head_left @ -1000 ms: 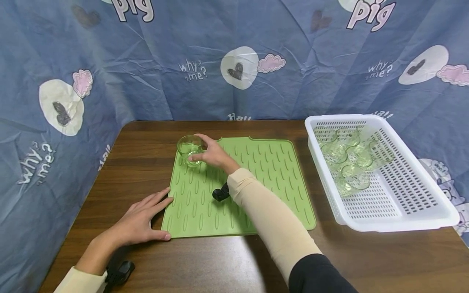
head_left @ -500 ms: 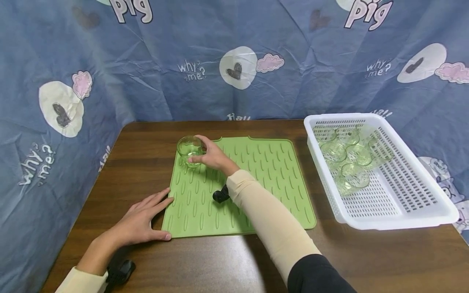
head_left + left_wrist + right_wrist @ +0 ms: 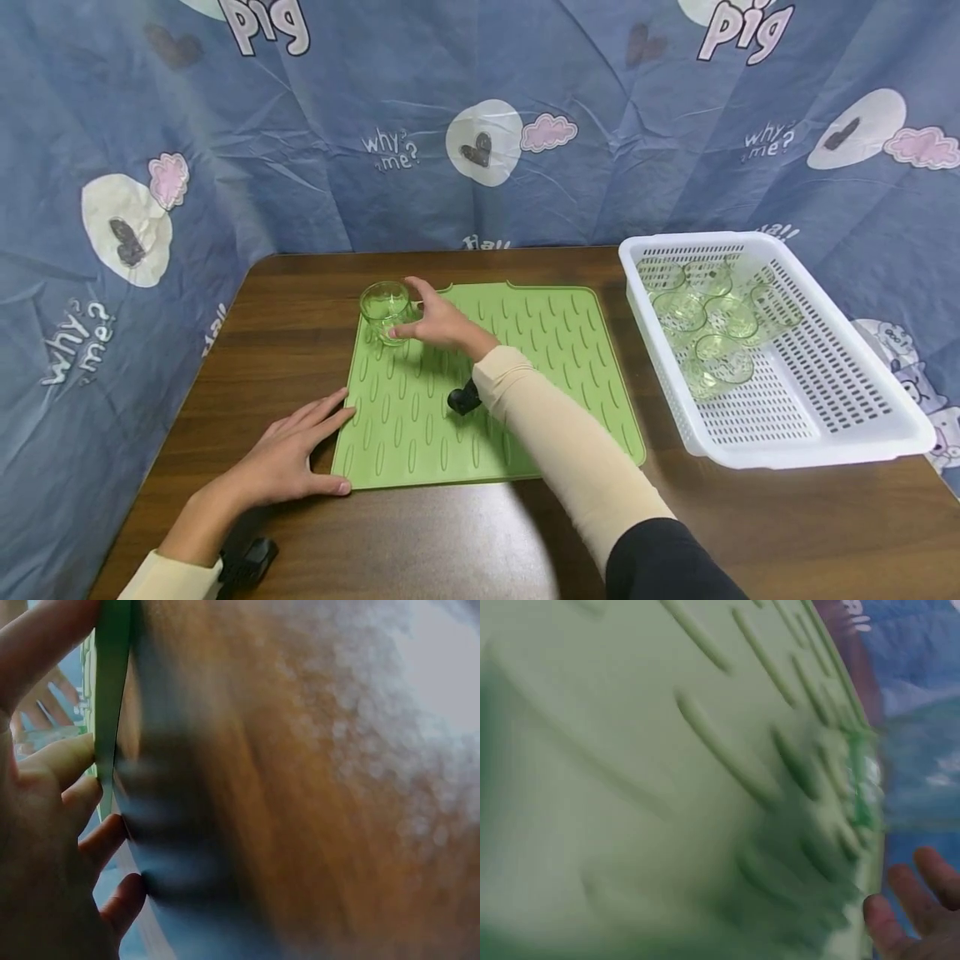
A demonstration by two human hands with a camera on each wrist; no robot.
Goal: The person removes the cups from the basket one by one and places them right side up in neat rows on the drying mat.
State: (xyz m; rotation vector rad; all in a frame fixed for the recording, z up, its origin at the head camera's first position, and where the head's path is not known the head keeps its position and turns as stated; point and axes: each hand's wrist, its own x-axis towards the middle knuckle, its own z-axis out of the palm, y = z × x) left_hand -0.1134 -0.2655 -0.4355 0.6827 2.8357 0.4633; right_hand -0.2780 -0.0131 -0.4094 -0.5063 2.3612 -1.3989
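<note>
A clear greenish drinking glass (image 3: 386, 310) stands upright on the far left corner of a green ridged mat (image 3: 420, 417). My right hand (image 3: 442, 323) is just to the glass's right, thumb and fingers spread apart. In the right wrist view a gap shows between the fingertips (image 3: 881, 919) and the glass (image 3: 922, 769). My left hand (image 3: 288, 458) lies at the mat's left edge, fingers extended. In the left wrist view its fingers touch the mat's rim (image 3: 111, 690).
To the right stands a white perforated plastic basket (image 3: 817, 454) with several similar glasses (image 3: 723, 360) grouped in its left part. Mat and basket sit on a brown wooden table (image 3: 450, 533). A blue printed cloth (image 3: 322, 183) hangs behind.
My right hand has drawn slightly right, away from the glass it was holding. The glass stays on the mat corner. My left hand has kept its place.
</note>
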